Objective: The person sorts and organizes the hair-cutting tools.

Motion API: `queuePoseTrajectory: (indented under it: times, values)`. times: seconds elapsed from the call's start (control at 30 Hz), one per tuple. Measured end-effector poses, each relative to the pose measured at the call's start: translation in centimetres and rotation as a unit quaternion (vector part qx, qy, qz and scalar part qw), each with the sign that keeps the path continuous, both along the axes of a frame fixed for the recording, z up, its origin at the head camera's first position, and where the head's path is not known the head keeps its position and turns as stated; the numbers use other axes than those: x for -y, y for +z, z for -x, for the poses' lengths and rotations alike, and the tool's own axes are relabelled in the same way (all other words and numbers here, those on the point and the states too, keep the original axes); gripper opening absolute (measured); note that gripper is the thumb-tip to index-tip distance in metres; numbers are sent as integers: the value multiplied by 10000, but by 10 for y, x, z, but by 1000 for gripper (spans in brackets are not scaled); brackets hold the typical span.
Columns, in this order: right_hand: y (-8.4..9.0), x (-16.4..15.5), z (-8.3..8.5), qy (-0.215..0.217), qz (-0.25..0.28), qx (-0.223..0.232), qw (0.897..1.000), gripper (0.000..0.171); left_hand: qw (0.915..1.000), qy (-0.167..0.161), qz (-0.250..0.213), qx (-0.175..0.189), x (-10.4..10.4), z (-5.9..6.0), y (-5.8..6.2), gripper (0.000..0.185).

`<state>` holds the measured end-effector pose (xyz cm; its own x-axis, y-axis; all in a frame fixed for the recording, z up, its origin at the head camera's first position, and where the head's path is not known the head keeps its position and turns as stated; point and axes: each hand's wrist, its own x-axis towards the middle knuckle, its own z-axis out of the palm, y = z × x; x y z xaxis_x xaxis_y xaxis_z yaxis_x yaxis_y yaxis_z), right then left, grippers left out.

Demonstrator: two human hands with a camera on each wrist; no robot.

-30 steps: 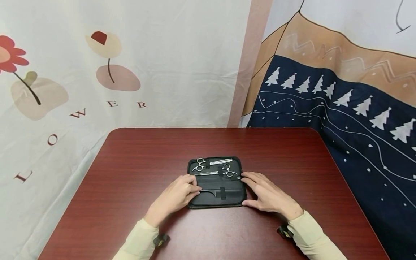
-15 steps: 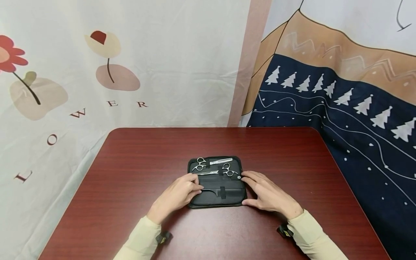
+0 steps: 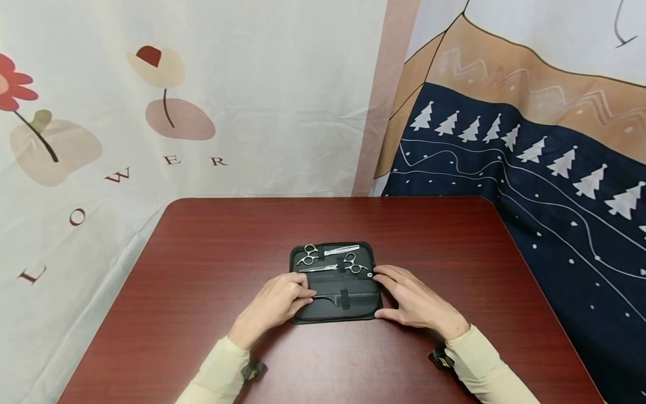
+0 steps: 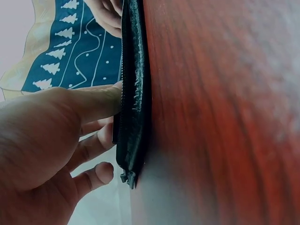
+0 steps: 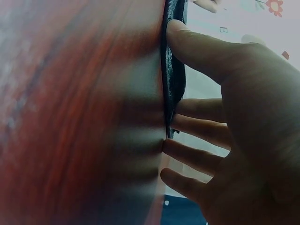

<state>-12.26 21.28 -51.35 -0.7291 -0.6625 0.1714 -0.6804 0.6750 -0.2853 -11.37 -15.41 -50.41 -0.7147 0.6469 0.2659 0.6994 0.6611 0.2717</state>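
A black zip case point(image 3: 328, 284) lies unfolded on the table in the head view. Across its upper half are strapped thinning scissors point(image 3: 341, 250) and, below them, plain scissors point(image 3: 320, 268). A black comb point(image 3: 330, 298) runs through an elastic loop point(image 3: 345, 299) in the lower half. My left hand point(image 3: 275, 303) pinches the comb's left end between thumb and fingers, which hide that end. My right hand point(image 3: 416, 300) rests at the case's right edge, fingers spread and fairly straight, thumb by the near corner. The right wrist view shows its thumb point(image 5: 201, 49) against the case's side.
The reddish-brown table point(image 3: 227, 235) extends around the case on all sides. Behind it hang a pale flower-print cloth point(image 3: 282, 101) and a navy cloth with white trees point(image 3: 469, 163). A dark wrist camera point(image 3: 253, 369) sits under the left sleeve.
Over the last second my left hand has shifted slightly right, and the comb has slid a little right through its loop. My right hand and the case stay in place.
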Motion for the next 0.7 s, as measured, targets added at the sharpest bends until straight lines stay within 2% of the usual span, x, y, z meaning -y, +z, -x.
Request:
queuePoseTrajectory:
  times: [0.27,0.43,0.57,0.7]
  values:
    - [-1,0,0,10,2,7,10000,75,9994,213,93,264,1,-3,1,17]
    - [-2,0,0,46,-18,-31,10000,75,9990,228,22,383,2,-2,7,27]
    - [-1,0,0,17,-2,25,10000,75,9984,286,-241,431,6,5,16,39]
    - [-1,0,0,-13,7,45,10000,74,9951,479,-660,556,13,17,23,53]
